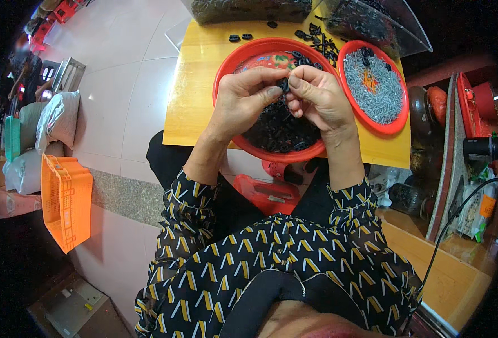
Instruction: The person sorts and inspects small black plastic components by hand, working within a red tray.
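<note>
My left hand [243, 100] and my right hand [323, 101] meet over a large red basin [222, 84]. Their fingertips are pinched together around a small black plastic part [284, 85], mostly covered by the fingers. Many similar black parts [280, 129] fill the near half of the basin, while its painted bottom shows at the far left. To the right of my right hand, a smaller red tray [402, 117] holds a heap of small silver screw-like pieces [381, 98], with a few orange pieces [369, 81] in the middle.
Both containers rest on a yellow table [190, 96]. Loose black pieces [322, 44] lie behind them, near clear bins [367, 22] at the far edge. An orange crate [67, 197] and white sacks [58, 121] stand on the floor at left. A red stool [266, 194] is between my legs.
</note>
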Demonstrator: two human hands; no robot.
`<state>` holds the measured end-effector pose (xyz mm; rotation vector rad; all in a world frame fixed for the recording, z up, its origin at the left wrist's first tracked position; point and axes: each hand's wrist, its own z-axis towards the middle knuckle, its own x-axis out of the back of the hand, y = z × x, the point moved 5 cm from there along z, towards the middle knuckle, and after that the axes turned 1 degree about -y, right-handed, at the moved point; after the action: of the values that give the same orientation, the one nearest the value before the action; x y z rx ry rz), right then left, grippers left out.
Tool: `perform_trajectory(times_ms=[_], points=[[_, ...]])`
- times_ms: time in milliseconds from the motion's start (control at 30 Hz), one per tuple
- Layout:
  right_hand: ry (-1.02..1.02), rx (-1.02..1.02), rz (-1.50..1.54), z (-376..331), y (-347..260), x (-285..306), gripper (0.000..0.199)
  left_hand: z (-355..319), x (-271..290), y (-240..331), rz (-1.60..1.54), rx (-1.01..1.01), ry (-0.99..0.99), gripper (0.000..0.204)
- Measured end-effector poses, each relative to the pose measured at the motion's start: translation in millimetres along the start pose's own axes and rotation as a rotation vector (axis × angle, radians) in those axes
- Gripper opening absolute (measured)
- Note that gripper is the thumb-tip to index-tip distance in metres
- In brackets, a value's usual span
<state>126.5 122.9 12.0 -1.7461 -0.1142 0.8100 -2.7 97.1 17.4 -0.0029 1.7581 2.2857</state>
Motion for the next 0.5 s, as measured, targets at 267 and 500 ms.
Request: perform_trajectory(times_ms=[267, 500], points=[[-0.011, -0.01, 0.04, -1.1, -2.0, 0.9, 0.018, 3.5, -2.1, -1.5, -0.069, -0.008, -0.002, 0.026], [0.047, 0.075, -0.014, -6.0, -5.2, 3.2, 0.016, 3.0, -0.9, -4.6, -0.162, -0.014, 0.038, 0.028]])
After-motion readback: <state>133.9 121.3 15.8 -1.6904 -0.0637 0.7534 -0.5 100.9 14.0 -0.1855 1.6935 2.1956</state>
